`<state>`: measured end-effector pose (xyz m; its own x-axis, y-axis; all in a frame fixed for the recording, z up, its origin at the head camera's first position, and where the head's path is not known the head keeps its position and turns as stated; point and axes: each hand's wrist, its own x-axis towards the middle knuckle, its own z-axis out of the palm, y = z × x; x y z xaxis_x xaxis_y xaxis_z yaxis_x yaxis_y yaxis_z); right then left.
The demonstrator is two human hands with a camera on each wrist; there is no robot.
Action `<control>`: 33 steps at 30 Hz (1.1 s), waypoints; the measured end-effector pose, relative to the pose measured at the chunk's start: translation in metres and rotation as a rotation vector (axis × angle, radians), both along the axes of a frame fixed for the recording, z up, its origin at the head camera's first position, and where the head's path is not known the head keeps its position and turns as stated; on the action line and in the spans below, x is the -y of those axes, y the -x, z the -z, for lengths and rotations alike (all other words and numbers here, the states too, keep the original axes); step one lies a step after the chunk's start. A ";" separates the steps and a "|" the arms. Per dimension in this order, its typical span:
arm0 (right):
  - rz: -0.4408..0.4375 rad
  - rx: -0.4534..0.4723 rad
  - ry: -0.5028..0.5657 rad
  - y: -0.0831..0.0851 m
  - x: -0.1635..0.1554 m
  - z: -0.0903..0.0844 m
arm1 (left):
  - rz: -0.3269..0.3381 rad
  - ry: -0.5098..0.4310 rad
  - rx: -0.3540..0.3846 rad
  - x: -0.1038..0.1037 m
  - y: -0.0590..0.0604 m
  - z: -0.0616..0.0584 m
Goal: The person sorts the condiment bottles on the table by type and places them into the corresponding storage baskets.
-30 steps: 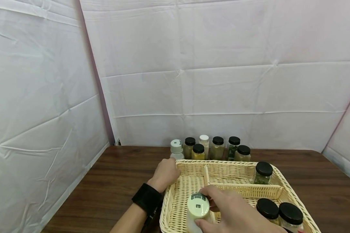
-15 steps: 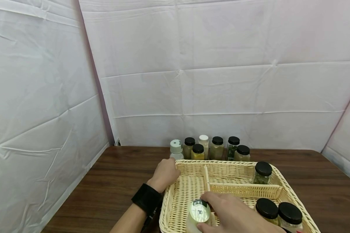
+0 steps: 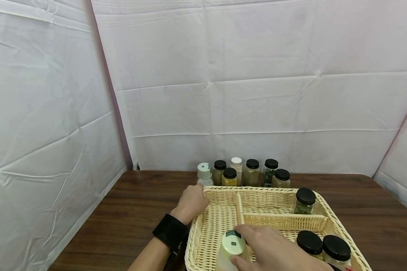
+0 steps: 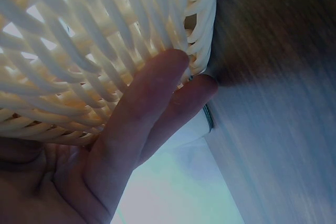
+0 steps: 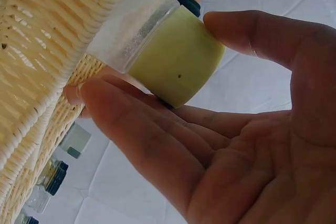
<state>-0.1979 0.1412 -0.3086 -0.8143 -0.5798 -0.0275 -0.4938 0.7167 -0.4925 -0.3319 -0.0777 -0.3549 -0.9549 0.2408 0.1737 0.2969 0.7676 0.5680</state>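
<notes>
Two hands work at a wicker basket (image 3: 312, 205) on a wooden table (image 3: 129, 210). Right hand (image 3: 274, 250) grips a pale-green-capped bottle (image 3: 231, 248) in the basket's left compartment, near the front; in the right wrist view the thumb and fingers (image 5: 147, 129) curl round the cap (image 5: 176, 59) w/ the clear body leaning against the basket wall, so the bottle sits tilted. Left hand (image 3: 191, 201) rests on the basket's left rear corner; in the left wrist view its fingers (image 4: 147, 103) lie straight and pressed together against the outside of the weave, holding nothing. Black wrist strap (image 3: 171, 230) sits on the left forearm. Inside the basket, dividers (image 3: 285, 220) split it into compartments: one black-lidded jar of green herbs (image 3: 305, 201) stands in the rear right section, two black-lidded jars (image 3: 322, 246) stand side by side in the front right section. Behind the basket, approx. seven small jars and bottles (image 3: 244, 172) stand in a cluster on the table, most w/ black lids, two w/ light caps. White cloth backdrop (image 3: 257, 94) closes off the rear and sides.
</notes>
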 end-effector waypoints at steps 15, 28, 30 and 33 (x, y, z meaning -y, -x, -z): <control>0.015 -0.046 0.003 -0.003 -0.001 -0.002 | 0.000 -0.011 0.010 0.000 0.000 0.000; 0.098 -0.008 0.031 -0.006 0.001 -0.009 | 0.001 0.007 0.014 0.001 0.000 0.001; 0.112 -0.020 0.036 -0.008 0.002 -0.010 | 0.003 0.009 0.009 0.001 0.001 0.001; 0.120 -0.056 0.036 -0.011 0.002 -0.012 | 0.008 0.006 0.009 0.000 0.001 0.001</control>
<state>-0.1874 0.1393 -0.2963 -0.8776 -0.4778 0.0389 -0.4328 0.7549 -0.4927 -0.3329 -0.0781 -0.3560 -0.9546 0.2491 0.1636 0.2976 0.7687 0.5661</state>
